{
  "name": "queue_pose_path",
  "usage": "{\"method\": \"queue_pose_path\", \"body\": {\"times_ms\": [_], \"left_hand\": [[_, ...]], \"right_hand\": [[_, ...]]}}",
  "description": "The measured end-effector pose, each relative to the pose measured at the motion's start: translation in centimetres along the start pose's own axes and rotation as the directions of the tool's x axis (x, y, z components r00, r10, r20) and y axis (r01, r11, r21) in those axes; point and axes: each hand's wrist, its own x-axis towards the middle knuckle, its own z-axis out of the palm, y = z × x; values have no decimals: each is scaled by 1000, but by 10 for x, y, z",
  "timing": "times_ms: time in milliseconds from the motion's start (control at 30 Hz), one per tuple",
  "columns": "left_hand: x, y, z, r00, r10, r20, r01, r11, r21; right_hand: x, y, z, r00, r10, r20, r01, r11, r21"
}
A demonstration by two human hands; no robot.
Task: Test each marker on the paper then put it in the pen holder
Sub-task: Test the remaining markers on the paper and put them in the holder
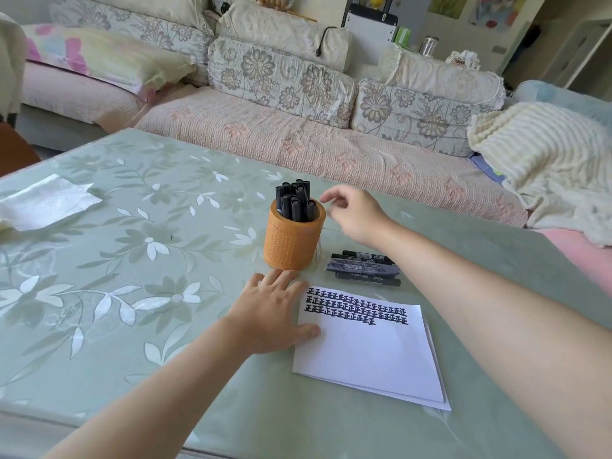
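Our L hand lies flat, palm down, fingers spread; our R hand hovers higher, fingers loosely curled, both reaching fwd.

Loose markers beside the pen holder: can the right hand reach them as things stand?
Probably yes. The right hand hovers empty next to the pen holder, and the loose markers lie uncovered on the table near its wrist, nothing on top.
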Motion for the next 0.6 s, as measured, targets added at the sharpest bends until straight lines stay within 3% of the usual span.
{"method": "queue_pose_path", "body": {"times_ms": [67, 200, 467, 600], "left_hand": [[-1, 0, 1, 1000, -3, -9, 3, 1000, -3], [-2, 0, 1, 1000, -1, -14, 1, 1000, -7], [-1, 1, 1, 1000, -12, -15, 12, 1000, 2], [0, 1, 1, 1000, -11, -4, 11, 1000, 14]], "right_hand": [[-3, 10, -5, 999, 38, -16, -39, 996, -82], [-9, 26, -11, 917, 152, 368, 35, 890, -455], [10, 23, -4, 758, 298, 580, 74, 844, -531], [11, 23, 0, 808, 192, 557, 162, 837, -523]]}}
